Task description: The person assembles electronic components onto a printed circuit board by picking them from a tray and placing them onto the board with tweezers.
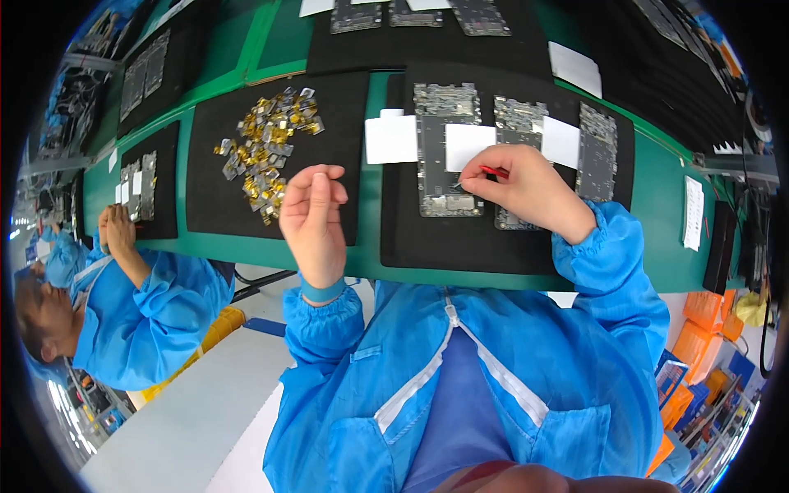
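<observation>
My right hand (514, 185) grips a pair of red tweezers (494, 172), its fingers closed round them. The thin metal tip comes down over a long dark circuit board (434, 152), the leftmost of three on a black mat. A white paper card (468, 146) lies partly across that board, just beyond my fingers. My left hand (316, 222) hovers by the right edge of a pile of small clear and amber pieces (265, 148). Its fingers are loosely curled and apart from the thumb, and nothing shows in them.
Beside the first board lie a second board (519, 115) and a third board (597, 152), with white cards (391, 140) about them. More boards (479, 16) rest on a mat farther back. At the left, a co-worker's hands (120, 230) are at another mat. Orange bins (699, 345) stand right.
</observation>
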A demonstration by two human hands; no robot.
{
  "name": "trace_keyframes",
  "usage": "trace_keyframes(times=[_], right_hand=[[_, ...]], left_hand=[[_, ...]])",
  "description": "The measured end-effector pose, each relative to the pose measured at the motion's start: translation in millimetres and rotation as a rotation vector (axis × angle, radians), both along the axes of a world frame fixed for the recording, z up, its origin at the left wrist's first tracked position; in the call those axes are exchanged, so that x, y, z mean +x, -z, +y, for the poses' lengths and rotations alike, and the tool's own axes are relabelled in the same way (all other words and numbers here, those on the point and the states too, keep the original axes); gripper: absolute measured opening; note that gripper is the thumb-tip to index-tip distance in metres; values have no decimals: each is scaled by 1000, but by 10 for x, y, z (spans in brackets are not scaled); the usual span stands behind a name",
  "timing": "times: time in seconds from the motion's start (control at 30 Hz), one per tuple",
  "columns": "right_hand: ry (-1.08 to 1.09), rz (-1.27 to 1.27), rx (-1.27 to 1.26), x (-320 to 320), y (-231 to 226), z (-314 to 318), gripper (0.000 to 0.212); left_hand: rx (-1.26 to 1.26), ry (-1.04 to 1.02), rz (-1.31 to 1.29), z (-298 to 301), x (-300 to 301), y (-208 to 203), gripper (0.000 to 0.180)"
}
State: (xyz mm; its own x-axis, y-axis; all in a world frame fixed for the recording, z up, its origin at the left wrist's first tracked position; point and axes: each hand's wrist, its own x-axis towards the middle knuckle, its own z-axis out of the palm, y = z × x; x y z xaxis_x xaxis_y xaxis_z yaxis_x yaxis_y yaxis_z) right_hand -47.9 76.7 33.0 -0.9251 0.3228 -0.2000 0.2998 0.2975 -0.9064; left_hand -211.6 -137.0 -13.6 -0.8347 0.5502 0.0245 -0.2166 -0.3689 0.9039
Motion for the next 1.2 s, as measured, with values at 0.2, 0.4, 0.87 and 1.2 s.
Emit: trace_keyframes(times=[0.2, 0.4, 0.87, 1.2], right_hand=[[22, -33, 153, 86, -105, -7, 15], [-28, -16, 144, -45, -41, 37, 13], [-55, -16, 249, -90, 27, 30, 11], [-68, -51, 257, -108, 3, 29, 11]], left_hand=[[107, 62, -183, 91, 0, 65, 13], [-547, 194, 757, 241, 472, -12, 21], [-630, 123, 1195, 323, 621, 100, 36], [-646, 124, 1178, 323, 622, 92, 35]])
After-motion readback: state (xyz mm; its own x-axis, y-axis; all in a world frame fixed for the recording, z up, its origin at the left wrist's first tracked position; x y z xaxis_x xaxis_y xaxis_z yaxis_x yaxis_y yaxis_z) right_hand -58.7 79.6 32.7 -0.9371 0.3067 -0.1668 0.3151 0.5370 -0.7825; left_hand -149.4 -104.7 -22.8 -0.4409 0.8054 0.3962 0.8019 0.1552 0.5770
